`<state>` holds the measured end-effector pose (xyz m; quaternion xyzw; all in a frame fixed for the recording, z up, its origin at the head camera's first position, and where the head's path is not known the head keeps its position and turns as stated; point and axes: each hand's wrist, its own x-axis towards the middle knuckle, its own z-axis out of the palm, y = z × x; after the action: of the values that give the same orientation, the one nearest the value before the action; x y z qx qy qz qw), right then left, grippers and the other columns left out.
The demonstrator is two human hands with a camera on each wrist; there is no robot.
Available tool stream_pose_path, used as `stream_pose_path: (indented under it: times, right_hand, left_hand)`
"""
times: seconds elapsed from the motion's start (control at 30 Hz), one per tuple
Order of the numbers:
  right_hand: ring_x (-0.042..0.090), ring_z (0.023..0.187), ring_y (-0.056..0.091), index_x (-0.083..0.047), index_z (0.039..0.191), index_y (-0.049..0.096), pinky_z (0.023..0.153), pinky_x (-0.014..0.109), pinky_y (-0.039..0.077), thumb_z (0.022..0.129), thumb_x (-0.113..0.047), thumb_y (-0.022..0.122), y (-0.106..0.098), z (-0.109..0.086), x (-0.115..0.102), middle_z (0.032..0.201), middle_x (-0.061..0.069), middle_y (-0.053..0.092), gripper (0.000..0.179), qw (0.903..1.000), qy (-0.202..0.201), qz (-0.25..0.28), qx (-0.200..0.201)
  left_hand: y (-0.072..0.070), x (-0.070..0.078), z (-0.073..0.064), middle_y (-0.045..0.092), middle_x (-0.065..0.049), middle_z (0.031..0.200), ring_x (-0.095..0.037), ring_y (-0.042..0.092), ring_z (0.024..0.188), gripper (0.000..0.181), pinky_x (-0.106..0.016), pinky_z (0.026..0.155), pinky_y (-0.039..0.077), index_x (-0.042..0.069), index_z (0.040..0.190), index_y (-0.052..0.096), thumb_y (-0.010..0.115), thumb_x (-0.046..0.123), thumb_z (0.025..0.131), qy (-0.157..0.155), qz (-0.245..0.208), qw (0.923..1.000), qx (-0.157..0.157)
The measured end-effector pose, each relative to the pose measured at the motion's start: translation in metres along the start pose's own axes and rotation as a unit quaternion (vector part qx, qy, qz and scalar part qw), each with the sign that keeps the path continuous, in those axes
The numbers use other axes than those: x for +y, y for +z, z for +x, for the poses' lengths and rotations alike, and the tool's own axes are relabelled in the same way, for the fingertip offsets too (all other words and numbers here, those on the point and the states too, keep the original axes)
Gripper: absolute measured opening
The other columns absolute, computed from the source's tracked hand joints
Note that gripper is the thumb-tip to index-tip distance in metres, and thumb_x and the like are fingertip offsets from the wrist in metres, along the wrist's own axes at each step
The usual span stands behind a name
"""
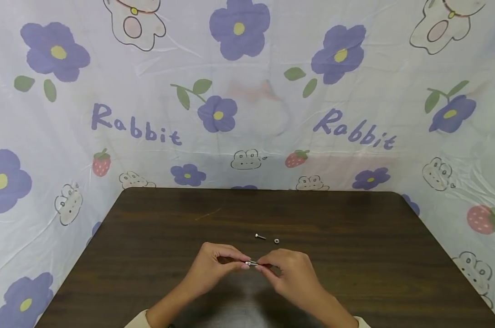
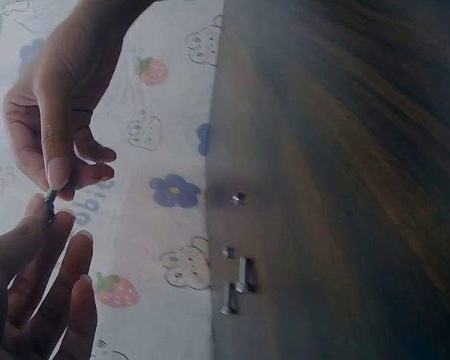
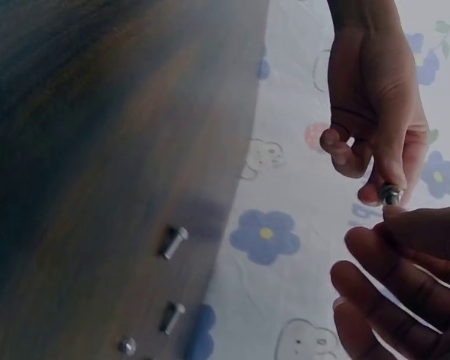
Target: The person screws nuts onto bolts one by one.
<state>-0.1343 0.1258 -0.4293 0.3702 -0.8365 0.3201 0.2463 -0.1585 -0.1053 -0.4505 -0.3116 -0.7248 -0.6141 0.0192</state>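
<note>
Over the near middle of the table, my left hand (image 1: 208, 269) and my right hand (image 1: 294, 275) meet at a small silver bolt (image 1: 251, 263). Thumb and forefinger of the left hand pinch its wider end (image 3: 391, 193); I cannot tell whether that is the head or a nut. The right hand's thumb and forefinger pinch the thinner end. Fingertips cover much of the bolt. Beyond the hands, a loose bolt (image 1: 260, 236) and a nut (image 1: 276, 241) lie on the table. The left wrist view shows a second loose bolt (image 2: 245, 275) and another small nut (image 2: 228, 253).
The dark wood table (image 1: 169, 218) has rounded far corners. A white cloth (image 1: 268, 132) printed with flowers, rabbits and strawberries hangs around its back and sides. The loose pieces lie close together, just past the fingertips.
</note>
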Motion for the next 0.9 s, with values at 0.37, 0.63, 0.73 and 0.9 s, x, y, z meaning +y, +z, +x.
stream_pose_path:
  times: [0.37, 0.63, 0.73, 0.9]
  right_hand:
    - [-0.007, 0.062, 0.057, -0.011, 0.086, 0.080, 0.055, 0.013, 0.048, 0.085, -0.009, 0.083, 0.032, 0.000, -0.003, 0.079, -0.004, 0.075, 0.004, 0.9858, 0.107, 0.014, -0.129]
    - [-0.005, 0.061, 0.058, -0.014, 0.080, 0.078, 0.055, 0.017, 0.048, 0.083, -0.013, 0.085, 0.054, 0.004, 0.001, 0.074, -0.007, 0.073, 0.007, 0.9739, 0.126, -0.013, -0.188]
    - [-0.004, 0.061, 0.057, -0.016, 0.079, 0.078, 0.056, 0.019, 0.049, 0.082, -0.016, 0.086, 0.062, 0.005, 0.001, 0.076, -0.008, 0.073, 0.009, 0.9718, 0.125, -0.027, -0.198]
    - [-0.004, 0.059, 0.054, -0.018, 0.075, 0.076, 0.053, 0.019, 0.045, 0.081, -0.017, 0.087, 0.069, 0.008, -0.001, 0.073, -0.009, 0.071, 0.012, 0.9703, 0.118, -0.039, -0.208]
  left_hand:
    - [-0.017, -0.023, -0.013, 0.077, 0.004, 0.090, -0.008, 0.072, 0.074, 0.008, -0.027, 0.064, 0.060, 0.012, 0.092, 0.082, 0.083, 0.010, 0.084, -0.070, 0.109, 0.9898, -0.059]
    - [-0.024, -0.030, -0.020, 0.077, 0.006, 0.090, -0.006, 0.070, 0.075, 0.011, -0.020, 0.068, 0.057, 0.013, 0.090, 0.081, 0.085, 0.011, 0.080, -0.087, 0.193, 0.9733, -0.089]
    - [-0.027, -0.033, -0.021, 0.077, 0.010, 0.090, -0.004, 0.069, 0.077, 0.012, -0.020, 0.067, 0.056, 0.015, 0.090, 0.081, 0.086, 0.014, 0.079, -0.089, 0.228, 0.9648, -0.096]
    - [-0.030, -0.038, -0.023, 0.075, 0.016, 0.091, -0.003, 0.068, 0.084, 0.013, -0.024, 0.071, 0.056, 0.021, 0.090, 0.082, 0.087, 0.019, 0.078, -0.092, 0.279, 0.9502, -0.105]
